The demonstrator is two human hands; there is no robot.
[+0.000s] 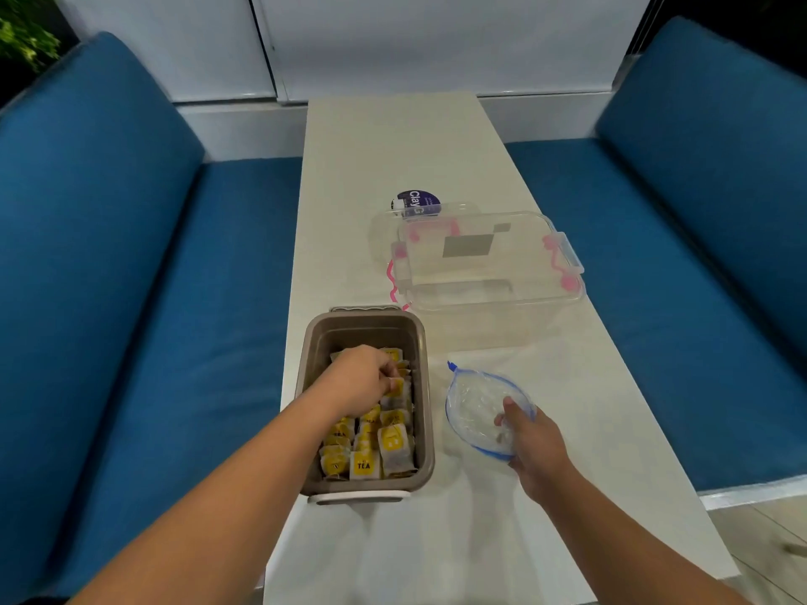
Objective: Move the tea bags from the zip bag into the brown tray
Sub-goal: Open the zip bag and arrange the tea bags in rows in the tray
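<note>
Tea bags (395,447) with yellow labels, one reading "TEA", stand packed in rows inside the brown tray (421,342), whose long axis runs away from the person on the white surface (393,168). The left hand (362,377) reaches in, its grip curled, pinching one bag. Just right, the zip bag (471,408) lies with its mouth gaping upward, the right hand (535,447) clasping its near rim; behind, a clear box (489,264) fronts a purple lid (415,203) reading "Clay".
</note>
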